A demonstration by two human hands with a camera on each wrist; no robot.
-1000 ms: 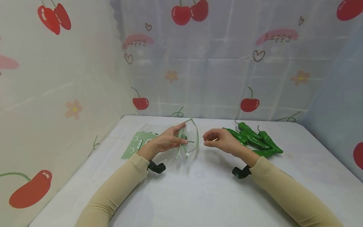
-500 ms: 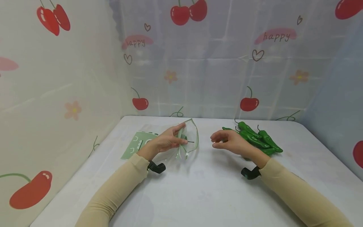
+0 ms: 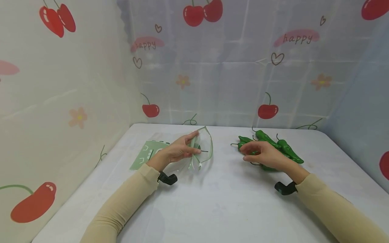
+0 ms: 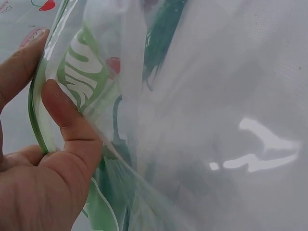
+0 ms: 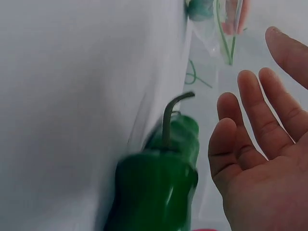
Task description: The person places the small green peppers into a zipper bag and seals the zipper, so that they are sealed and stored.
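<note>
My left hand (image 3: 177, 149) holds a clear zip bag (image 3: 211, 148) by its mouth, which gapes toward the right. Its green printed panel (image 3: 140, 158) shows on the left. In the left wrist view the thumb lies against the bag's green seal strip (image 4: 37, 120). Dark green peppers (image 4: 161, 43) show dimly through the film, and a thin stem (image 3: 204, 151) shows at the mouth. My right hand (image 3: 268, 157) hovers over the near left of a pile of green peppers (image 3: 290, 150), its fingers loosely bent around nothing. In the right wrist view a pepper (image 5: 151, 192) lies below the palm.
A white cloth (image 3: 200, 209) covers the table. Behind it hangs a curtain (image 3: 225, 87) printed with cherries and hearts, and similar sheets stand at both sides. A black camera mount (image 3: 167, 179) sits on the left wrist, another mount (image 3: 285, 188) on the right.
My right hand has moved rightward, away from the bag and over the peppers, uncovering stems at the pile's left end. My left hand and the bag have stayed in place.
</note>
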